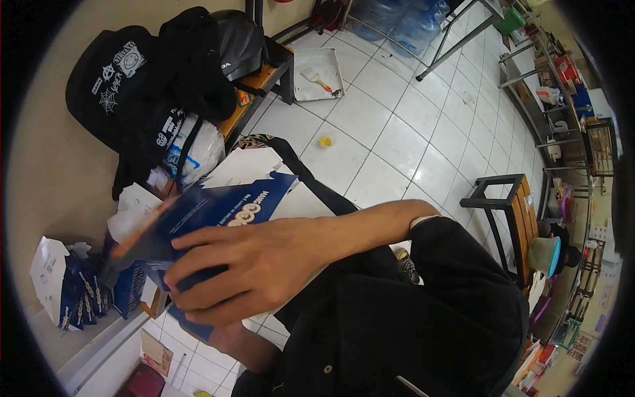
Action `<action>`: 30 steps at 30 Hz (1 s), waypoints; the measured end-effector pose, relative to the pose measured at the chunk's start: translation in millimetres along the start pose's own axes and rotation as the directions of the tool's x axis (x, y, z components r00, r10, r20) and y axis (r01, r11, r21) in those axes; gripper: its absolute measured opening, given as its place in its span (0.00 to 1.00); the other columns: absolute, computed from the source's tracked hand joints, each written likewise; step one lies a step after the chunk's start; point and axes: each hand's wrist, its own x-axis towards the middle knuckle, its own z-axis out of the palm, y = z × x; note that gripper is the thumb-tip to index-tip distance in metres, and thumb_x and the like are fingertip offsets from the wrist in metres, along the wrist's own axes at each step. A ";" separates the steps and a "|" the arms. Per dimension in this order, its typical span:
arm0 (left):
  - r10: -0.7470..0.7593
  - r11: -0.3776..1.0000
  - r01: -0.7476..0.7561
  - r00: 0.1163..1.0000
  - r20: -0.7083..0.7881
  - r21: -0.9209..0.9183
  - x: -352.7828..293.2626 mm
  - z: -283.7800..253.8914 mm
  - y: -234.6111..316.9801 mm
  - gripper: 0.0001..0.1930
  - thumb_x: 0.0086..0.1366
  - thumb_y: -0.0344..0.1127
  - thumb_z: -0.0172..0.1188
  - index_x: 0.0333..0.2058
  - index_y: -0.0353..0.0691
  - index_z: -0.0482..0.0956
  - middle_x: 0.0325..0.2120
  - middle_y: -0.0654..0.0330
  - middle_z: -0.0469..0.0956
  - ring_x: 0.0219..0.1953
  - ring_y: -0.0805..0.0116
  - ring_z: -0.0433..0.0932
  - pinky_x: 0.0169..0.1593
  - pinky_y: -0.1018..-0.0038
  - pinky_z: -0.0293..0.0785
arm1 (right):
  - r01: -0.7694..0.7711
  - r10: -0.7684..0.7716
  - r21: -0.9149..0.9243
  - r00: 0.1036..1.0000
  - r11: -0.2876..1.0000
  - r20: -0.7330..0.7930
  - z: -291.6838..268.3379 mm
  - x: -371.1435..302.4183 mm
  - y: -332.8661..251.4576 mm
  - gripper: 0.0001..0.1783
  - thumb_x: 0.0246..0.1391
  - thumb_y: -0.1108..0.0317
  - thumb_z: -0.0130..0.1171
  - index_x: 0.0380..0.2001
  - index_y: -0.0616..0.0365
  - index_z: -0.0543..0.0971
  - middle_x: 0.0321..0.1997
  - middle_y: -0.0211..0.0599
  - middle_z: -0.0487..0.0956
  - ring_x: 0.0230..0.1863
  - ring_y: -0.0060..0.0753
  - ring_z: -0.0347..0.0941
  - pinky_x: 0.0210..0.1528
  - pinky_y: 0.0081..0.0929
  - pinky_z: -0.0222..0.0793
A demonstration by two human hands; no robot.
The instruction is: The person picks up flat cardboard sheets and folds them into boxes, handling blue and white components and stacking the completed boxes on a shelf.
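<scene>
A flat blue and white cardboard box (218, 208) is held close in front of me, tilted. My right hand (258, 264) lies across its face, fingers spread and pressed on the blue panel; the black sleeve runs off to the lower right. My left hand (228, 337) grips the box from below and is mostly hidden by it. More folded blue and white boxes (79, 291) stand in a stack on the ledge to the left.
Black bags (145, 86) and a dark helmet (238, 43) sit on an orange bench. A white paint tray with a brush (317, 76) and a small yellow object (325, 141) lie on the tiled floor. A black-framed wooden stool (512, 212) and cluttered shelves (562, 86) stand to the right.
</scene>
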 end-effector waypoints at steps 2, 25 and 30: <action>-0.207 0.635 0.226 0.971 0.120 -0.739 3.8 -11.8 -6.3 0.23 0.74 0.35 0.54 0.64 0.38 0.66 0.61 0.54 0.70 0.62 0.64 0.71 0.66 0.66 0.68 | -0.021 0.021 -0.008 0.998 1.000 0.061 -0.9 -1.6 6.1 0.15 0.49 0.68 0.67 0.40 0.63 0.83 0.48 0.42 0.79 0.62 0.51 0.69 0.62 0.61 0.68; -0.270 0.934 0.193 0.933 -0.238 -0.301 7.5 -5.6 -12.4 0.14 0.74 0.35 0.55 0.55 0.37 0.74 0.52 0.55 0.80 0.51 0.67 0.80 0.54 0.67 0.79 | -0.266 0.287 -0.122 0.936 0.956 0.206 19.7 -35.0 1.2 0.11 0.43 0.70 0.67 0.32 0.61 0.81 0.45 0.38 0.77 0.57 0.44 0.70 0.57 0.43 0.73; -0.280 0.947 0.207 0.906 -0.318 -0.244 11.4 -1.7 -7.9 0.13 0.74 0.34 0.55 0.53 0.37 0.73 0.51 0.55 0.80 0.49 0.65 0.81 0.53 0.66 0.79 | -0.306 0.324 -0.136 0.934 0.942 0.147 25.7 -30.1 1.6 0.11 0.43 0.72 0.67 0.32 0.61 0.80 0.46 0.39 0.76 0.57 0.44 0.70 0.58 0.43 0.71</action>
